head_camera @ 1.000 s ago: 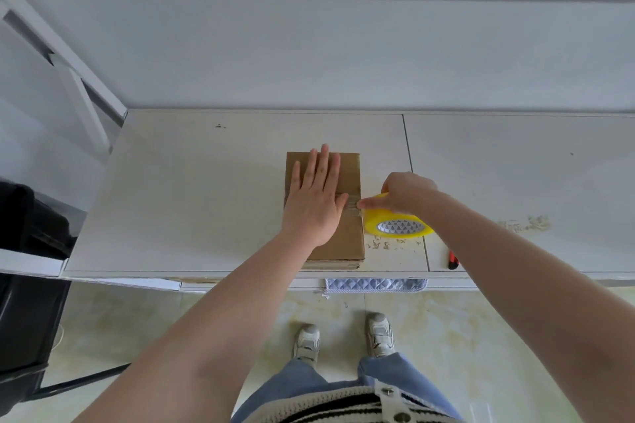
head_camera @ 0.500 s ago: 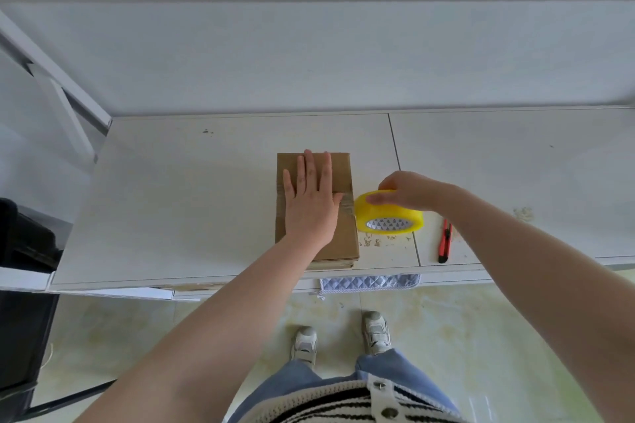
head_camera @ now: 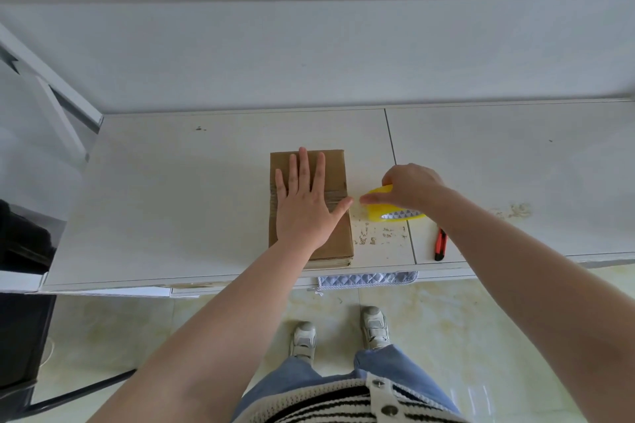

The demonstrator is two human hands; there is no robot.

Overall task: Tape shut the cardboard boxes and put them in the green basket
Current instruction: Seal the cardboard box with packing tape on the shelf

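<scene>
Cardboard box [head_camera: 340, 168] lies flat on the white table [head_camera: 171, 199], near its front edge, and everything else places off it. Across the box's middle runs a band of tape [head_camera: 335, 197], reaching its right edge. Your left hand [head_camera: 304, 209] lies flat on top, fingers straight and spread, thumb stretched toward the right edge, pressing the band down. Just right of the box, your right hand [head_camera: 410, 187] grips the yellow tape roll [head_camera: 395, 213], fingers curled over its top. Half a second ago the roll sat almost against the box's right side; now you have drawn it a little further out, so a short clear stretch of tape seems to bridge the gap, though it is hard to make out. That suggests the strip is laid and the cut comes next. Farther right of the box lies the red utility knife [head_camera: 440, 244], untouched. No green basket is in view.
</scene>
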